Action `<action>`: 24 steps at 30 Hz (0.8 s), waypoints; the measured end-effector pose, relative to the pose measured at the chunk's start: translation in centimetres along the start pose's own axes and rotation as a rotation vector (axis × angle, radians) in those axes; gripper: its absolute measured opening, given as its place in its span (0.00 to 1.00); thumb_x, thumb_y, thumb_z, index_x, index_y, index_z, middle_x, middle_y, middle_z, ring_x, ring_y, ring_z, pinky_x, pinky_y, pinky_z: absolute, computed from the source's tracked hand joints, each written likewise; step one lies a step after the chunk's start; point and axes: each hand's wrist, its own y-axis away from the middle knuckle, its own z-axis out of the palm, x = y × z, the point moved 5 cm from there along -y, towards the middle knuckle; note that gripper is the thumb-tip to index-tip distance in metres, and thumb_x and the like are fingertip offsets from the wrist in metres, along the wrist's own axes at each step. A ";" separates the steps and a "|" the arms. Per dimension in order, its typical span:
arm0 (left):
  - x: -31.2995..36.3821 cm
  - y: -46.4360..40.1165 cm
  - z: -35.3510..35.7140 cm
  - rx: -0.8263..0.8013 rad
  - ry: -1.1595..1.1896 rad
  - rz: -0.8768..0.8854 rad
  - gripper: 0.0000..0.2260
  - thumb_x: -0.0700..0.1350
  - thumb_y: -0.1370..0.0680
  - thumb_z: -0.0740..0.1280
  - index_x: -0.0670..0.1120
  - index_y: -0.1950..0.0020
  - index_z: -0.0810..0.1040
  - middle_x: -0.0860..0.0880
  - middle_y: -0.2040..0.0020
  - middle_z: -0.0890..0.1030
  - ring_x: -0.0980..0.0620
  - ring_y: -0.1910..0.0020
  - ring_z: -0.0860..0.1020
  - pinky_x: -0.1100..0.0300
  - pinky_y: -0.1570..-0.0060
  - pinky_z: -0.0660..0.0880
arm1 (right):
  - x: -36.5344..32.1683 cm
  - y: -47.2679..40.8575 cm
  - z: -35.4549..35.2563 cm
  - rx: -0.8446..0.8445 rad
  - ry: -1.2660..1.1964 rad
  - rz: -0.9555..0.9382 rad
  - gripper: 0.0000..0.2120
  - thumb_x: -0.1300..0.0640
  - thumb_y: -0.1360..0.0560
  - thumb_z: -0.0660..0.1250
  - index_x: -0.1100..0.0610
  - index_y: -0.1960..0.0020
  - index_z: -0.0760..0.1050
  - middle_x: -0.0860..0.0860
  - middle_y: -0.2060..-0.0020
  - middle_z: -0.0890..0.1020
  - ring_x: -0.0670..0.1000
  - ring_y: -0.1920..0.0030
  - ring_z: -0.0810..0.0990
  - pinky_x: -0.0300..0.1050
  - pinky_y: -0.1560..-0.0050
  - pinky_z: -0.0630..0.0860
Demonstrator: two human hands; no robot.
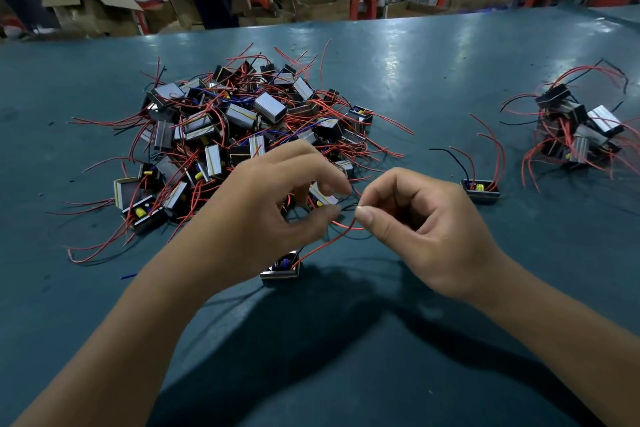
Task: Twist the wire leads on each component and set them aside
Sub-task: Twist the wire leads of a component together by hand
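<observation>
Wire leads pinched at their tips over the near-middle of the table (450, 55).

Right hand (433, 232): grip clamped, thumb and forefinger together on the ends of the red and black leads (325, 244). Left hand (273, 204): fingers curled just beside the same tips, blurred; hold on the wire not certain. Leads traced down to a small open-topped component (281, 270) resting on the table below the left hand. Large heap of components (242, 125) toward the far left of the table. Single component (481, 191) right of the hands; smaller pile (578, 128) near the right edge. People and cardboard boxes beyond the far edge.
</observation>
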 end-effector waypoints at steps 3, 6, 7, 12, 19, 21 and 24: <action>0.4 0.0 0.2 0.025 -0.111 0.133 0.07 0.46 0.23 0.73 0.48 0.45 0.83 0.53 0.49 0.77 0.55 0.50 0.77 0.55 0.52 0.76 | 0.0 0.0 0.0 -0.021 -0.040 0.000 0.03 0.52 0.24 0.69 0.50 0.55 0.77 0.46 0.69 0.76 0.47 0.70 0.69 0.37 0.70 0.67; 0.8 0.1 0.1 0.078 -0.185 0.195 0.06 0.46 0.22 0.72 0.47 0.47 0.85 0.51 0.50 0.78 0.51 0.52 0.77 0.48 0.56 0.76 | 0.0 0.0 0.1 -0.035 -0.043 -0.006 0.02 0.53 0.24 0.69 0.50 0.55 0.77 0.45 0.69 0.76 0.45 0.70 0.69 0.36 0.69 0.67; 0.9 0.1 0.1 0.081 -0.204 0.204 0.06 0.46 0.22 0.72 0.46 0.47 0.85 0.50 0.51 0.79 0.50 0.53 0.77 0.47 0.58 0.76 | -0.1 0.0 0.1 -0.038 -0.039 -0.005 0.02 0.53 0.24 0.69 0.50 0.55 0.78 0.45 0.69 0.76 0.45 0.70 0.69 0.37 0.69 0.67; 1.2 0.1 0.0 0.085 -0.264 0.235 0.05 0.45 0.21 0.71 0.45 0.50 0.86 0.50 0.54 0.79 0.52 0.56 0.73 0.48 0.60 0.74 | -0.1 0.1 0.2 -0.040 -0.038 -0.003 0.03 0.55 0.24 0.70 0.51 0.55 0.77 0.46 0.69 0.76 0.47 0.70 0.69 0.37 0.70 0.66; 0.9 0.1 -0.2 0.047 -0.227 0.216 0.07 0.47 0.20 0.69 0.46 0.52 0.85 0.52 0.53 0.78 0.56 0.54 0.72 0.50 0.59 0.74 | -0.5 0.2 0.3 -0.051 0.020 -0.055 0.04 0.58 0.23 0.69 0.52 0.55 0.76 0.51 0.70 0.76 0.45 0.72 0.69 0.34 0.70 0.66; 1.0 0.1 -0.2 0.032 -0.215 0.212 0.08 0.48 0.20 0.69 0.46 0.52 0.85 0.52 0.53 0.78 0.55 0.55 0.73 0.49 0.59 0.74 | -0.6 0.3 0.3 -0.060 0.040 -0.066 0.03 0.58 0.22 0.69 0.53 0.55 0.76 0.52 0.70 0.76 0.45 0.72 0.68 0.34 0.70 0.66; 1.1 0.0 -0.3 0.025 -0.237 0.236 0.08 0.48 0.19 0.68 0.46 0.52 0.85 0.51 0.54 0.79 0.52 0.56 0.74 0.48 0.60 0.74 | -0.6 0.3 0.3 -0.064 0.069 -0.074 0.03 0.58 0.23 0.69 0.53 0.55 0.76 0.50 0.70 0.76 0.43 0.73 0.68 0.33 0.70 0.65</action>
